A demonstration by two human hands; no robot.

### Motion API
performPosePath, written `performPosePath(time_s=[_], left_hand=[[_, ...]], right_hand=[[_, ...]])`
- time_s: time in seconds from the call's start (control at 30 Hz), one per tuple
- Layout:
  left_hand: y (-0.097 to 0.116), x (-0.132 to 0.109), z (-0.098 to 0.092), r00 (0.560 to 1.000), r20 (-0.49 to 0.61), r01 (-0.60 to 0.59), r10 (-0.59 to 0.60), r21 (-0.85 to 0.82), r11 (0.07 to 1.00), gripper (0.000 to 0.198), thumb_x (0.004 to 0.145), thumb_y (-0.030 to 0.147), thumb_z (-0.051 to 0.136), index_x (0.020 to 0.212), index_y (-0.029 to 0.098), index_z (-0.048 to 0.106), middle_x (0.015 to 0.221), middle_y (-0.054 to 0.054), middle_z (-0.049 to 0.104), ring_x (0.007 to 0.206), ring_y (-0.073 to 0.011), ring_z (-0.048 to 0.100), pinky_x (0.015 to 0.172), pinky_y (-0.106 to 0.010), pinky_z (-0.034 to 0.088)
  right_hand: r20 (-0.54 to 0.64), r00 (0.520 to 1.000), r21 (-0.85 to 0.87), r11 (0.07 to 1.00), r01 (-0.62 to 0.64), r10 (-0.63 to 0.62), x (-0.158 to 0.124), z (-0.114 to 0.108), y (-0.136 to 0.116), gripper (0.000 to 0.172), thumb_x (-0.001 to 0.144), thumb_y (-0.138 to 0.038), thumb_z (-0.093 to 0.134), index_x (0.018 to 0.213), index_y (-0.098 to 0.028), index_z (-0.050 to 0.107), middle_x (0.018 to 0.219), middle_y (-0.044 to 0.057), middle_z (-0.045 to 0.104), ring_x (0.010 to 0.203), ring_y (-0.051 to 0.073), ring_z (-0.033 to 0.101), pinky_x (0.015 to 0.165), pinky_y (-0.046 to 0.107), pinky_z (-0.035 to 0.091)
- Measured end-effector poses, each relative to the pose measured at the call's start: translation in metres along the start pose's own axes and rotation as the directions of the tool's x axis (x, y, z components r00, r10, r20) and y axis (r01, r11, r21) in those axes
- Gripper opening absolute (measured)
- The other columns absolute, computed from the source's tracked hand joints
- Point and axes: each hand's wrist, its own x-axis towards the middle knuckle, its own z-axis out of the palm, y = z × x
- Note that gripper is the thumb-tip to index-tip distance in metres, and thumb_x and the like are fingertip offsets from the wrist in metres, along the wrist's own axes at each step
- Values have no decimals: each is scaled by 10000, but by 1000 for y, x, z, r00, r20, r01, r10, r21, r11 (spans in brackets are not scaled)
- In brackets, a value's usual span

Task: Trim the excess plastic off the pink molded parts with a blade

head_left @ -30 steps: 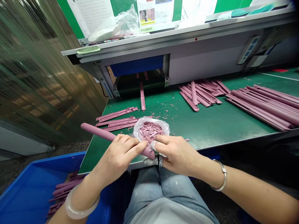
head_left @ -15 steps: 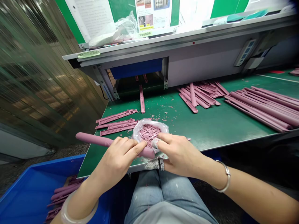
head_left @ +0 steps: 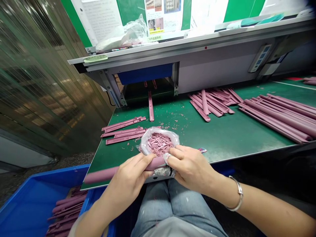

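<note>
1. Along the near left edge of the green bench [head_left: 222, 138]: long pink plastic strip [head_left: 102, 174], pinched between thumb and fingers of the left hand [head_left: 132, 174].
2. At the strip's right end: right hand [head_left: 190, 164], fingers bunched, one wrapped fingertip [head_left: 167, 158] against the strip; cannot tell whether pinching the strip or a small tool.
3. Just changed: strip's left end lower than half a second ago, grooves no longer showing; probably rolled to bring another stretch of edge to the right fingers.
4. Just beyond the strip: open plastic bag [head_left: 145, 143] holding pink shavings [head_left: 160, 143].
5. Hard to make out: strip's middle and right end, covered by fingers; multicoloured object [head_left: 202, 150] behind the right hand, mostly hidden; blue crate [head_left: 24, 187] at near left, cut off.
</note>
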Motion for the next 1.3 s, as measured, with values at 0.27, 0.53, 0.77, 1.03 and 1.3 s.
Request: performPosePath(time_s=[0.27, 0.53, 0.77, 1.03, 1.3], left_hand=[[21, -2, 36, 885, -58, 334, -462, -612, 717, 386, 872, 362, 591, 1229, 217, 615, 859, -41, 672, 805, -208, 619, 794, -322, 498], [26, 0, 44, 808, -90, 368, -583, -695, 618, 427, 817, 413, 635, 1166, 168, 668, 654, -35, 619, 738, -227, 603, 692, -325, 506], [25, 0, 48, 798, 21, 384, -602, -787, 482, 507, 807, 460, 641, 1211, 153, 627, 617, 14, 516, 500, -107, 409, 468, -230, 360], [19, 2, 30, 850, 61, 214, -523, -947, 238, 390, 920, 477, 474, 1029, 142, 641, 669, -11, 544, 464, -73, 410, 452, -218, 292], [18, 1, 29, 868, 128, 264, -480, -937, 229, 427, 911, 498, 478, 1010, 116, 640, 645, -16, 542, 445, -70, 406, 437, -216, 288]], right_hand=[[-89, 994, 16, 998, -65, 66, 3, 2, 4, 213, 679, -5, 427, 736, -169, 551, 760, 64, 545, 680, 195, 383, 592, 303, 280], [-69, 994, -55, 995, -87, 83, -1, 6, 0, 182, 647, -36, 454, 699, -195, 525, 742, 56, 541, 674, 203, 397, 582, 318, 274], [-72, 928, 338, 885, -321, 365, 1, 9, 14, 203, 757, -39, 419, 866, -182, 513, 882, 71, 541, 756, 183, 500, 648, 284, 401], [164, 959, 485, 828, -281, 229, -13, 6, 19, 149, 900, -105, 391, 823, -207, 469, 697, 6, 529, 624, 156, 493, 596, 260, 421], [228, 959, 536, 800, -268, 169, -7, -1, 10, 223, 862, -39, 407, 851, -200, 562, 804, 38, 601, 776, 183, 561, 719, 295, 479]])
